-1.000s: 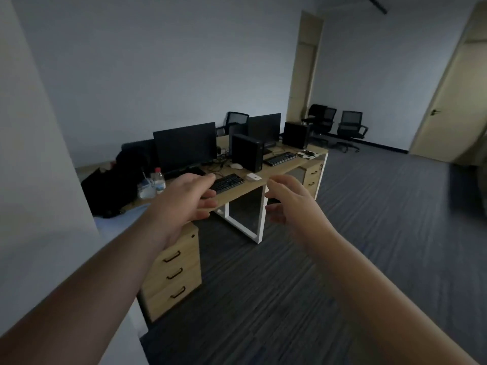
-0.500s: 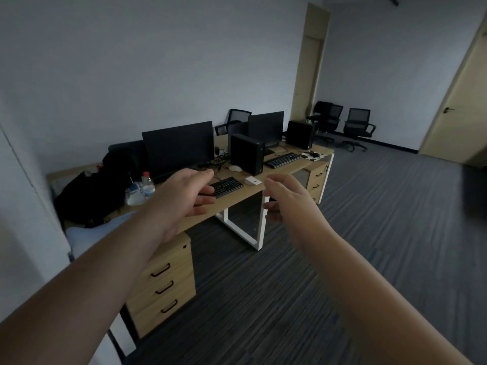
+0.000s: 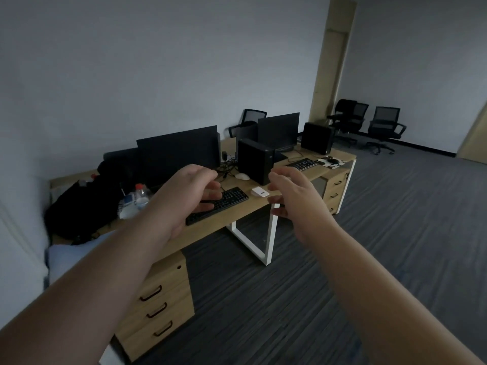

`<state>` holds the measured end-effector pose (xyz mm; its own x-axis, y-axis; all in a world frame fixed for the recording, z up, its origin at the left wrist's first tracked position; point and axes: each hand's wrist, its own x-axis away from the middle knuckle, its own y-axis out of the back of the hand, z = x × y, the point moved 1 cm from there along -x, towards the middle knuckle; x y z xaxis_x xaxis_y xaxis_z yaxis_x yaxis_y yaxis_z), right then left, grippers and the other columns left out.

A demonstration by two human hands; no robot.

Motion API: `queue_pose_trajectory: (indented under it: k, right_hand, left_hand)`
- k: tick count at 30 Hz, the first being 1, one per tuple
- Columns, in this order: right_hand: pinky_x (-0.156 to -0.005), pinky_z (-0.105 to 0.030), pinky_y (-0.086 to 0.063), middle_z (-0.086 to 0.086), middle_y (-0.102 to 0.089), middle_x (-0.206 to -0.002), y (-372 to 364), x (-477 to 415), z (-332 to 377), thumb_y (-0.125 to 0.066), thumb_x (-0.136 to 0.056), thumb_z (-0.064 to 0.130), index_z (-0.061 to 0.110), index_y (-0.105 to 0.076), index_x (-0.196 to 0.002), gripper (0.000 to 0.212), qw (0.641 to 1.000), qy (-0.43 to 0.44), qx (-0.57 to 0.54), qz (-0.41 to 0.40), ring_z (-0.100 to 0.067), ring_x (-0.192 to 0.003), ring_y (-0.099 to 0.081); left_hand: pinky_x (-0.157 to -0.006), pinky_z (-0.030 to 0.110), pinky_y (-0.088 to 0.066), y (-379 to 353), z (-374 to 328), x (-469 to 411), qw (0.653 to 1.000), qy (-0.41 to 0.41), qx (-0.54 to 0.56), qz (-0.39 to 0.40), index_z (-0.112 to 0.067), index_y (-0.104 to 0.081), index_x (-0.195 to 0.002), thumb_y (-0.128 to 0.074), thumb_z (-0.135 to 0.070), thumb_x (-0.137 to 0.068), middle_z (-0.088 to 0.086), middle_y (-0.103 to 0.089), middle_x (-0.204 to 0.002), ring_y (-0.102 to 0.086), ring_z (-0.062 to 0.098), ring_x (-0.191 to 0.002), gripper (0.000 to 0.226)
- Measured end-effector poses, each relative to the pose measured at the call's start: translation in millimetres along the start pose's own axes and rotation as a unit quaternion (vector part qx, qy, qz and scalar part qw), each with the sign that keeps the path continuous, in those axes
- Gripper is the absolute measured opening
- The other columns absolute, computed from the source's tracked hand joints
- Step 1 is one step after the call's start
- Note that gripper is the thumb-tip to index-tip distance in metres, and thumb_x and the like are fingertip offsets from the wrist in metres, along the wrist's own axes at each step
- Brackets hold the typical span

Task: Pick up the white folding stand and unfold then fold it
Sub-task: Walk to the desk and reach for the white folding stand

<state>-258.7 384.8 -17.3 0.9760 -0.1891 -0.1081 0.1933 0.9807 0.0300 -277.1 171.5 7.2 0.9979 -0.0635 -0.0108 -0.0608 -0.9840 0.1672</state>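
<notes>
The white folding stand (image 3: 260,192) lies flat and folded on the wooden desk (image 3: 210,225), between a black keyboard (image 3: 218,204) and a black computer tower (image 3: 255,160). My left hand (image 3: 189,196) is stretched out in the air in front of the keyboard, fingers apart, holding nothing. My right hand (image 3: 297,198) reaches forward just right of the stand, fingers spread and empty. Both hands are still well short of the desk and touch nothing.
Two dark monitors (image 3: 179,151), a white mouse (image 3: 242,176), water bottles (image 3: 141,196) and a black backpack (image 3: 84,204) sit on the desk. A drawer unit (image 3: 158,306) stands below at the left. Office chairs (image 3: 382,127) line the far wall on striped carpet.
The view has swung closer to the desk, which now looks larger. Both hands have stayed raised in front, fingers spreading a little wider.
</notes>
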Motion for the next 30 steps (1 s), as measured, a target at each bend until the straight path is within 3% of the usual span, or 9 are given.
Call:
queue_pose_trajectory:
  k: [7,14,20,26,30]
  right_hand:
    - [-0.067,-0.029,-0.055,0.000,-0.068,-0.112,3,-73,-23,-0.064,-0.094,0.042,0.035,-0.067,-0.115,0.022,1.000,-0.009,-0.001,-0.004,-0.016,-0.090,-0.068]
    - [-0.066,-0.027,-0.056,0.001,-0.069,-0.108,-3,-163,-39,-0.063,-0.098,0.040,0.036,-0.067,-0.115,0.018,0.999,-0.019,0.019,-0.029,-0.013,-0.085,-0.069]
    - [-0.065,-0.026,-0.059,0.003,-0.070,-0.105,-8,-235,-33,-0.064,-0.097,0.040,0.033,-0.068,-0.116,0.020,0.998,-0.008,0.028,-0.052,-0.011,-0.081,-0.069]
    - [-0.064,-0.025,-0.058,0.002,-0.070,-0.109,-2,-288,-38,-0.063,-0.099,0.039,0.031,-0.067,-0.120,0.023,0.998,-0.006,0.031,-0.052,-0.013,-0.084,-0.070]
    - [-0.062,-0.023,-0.056,0.001,-0.069,-0.113,17,-321,-48,-0.063,-0.099,0.039,0.032,-0.067,-0.120,0.022,0.999,-0.012,0.020,-0.049,-0.016,-0.089,-0.070]
  left_hand:
    - [-0.077,0.036,-0.059,-17,14,-78,1.000,0.013,0.004,0.006,-0.017,-0.065,-0.115,-0.057,-0.028,-0.105,0.013,-0.073,-0.117,-0.076,0.027,-0.104,0.016]
    - [-0.087,0.042,-0.060,-24,23,-178,0.999,0.026,0.029,0.017,-0.018,-0.064,-0.113,-0.058,-0.028,-0.105,0.015,-0.072,-0.118,-0.074,0.029,-0.106,0.014]
    - [-0.067,0.029,-0.060,-27,12,-256,0.999,0.008,0.026,0.033,-0.017,-0.065,-0.116,-0.057,-0.030,-0.106,0.012,-0.074,-0.114,-0.076,0.023,-0.097,0.018]
    - [-0.087,0.044,-0.062,-42,15,-310,0.999,0.008,0.026,0.043,-0.017,-0.066,-0.113,-0.059,-0.030,-0.104,0.014,-0.074,-0.116,-0.077,0.026,-0.101,0.017]
    - [-0.088,0.046,-0.062,-63,16,-342,0.999,0.003,0.026,0.037,-0.018,-0.067,-0.113,-0.060,-0.032,-0.103,0.012,-0.075,-0.114,-0.079,0.024,-0.096,0.018]
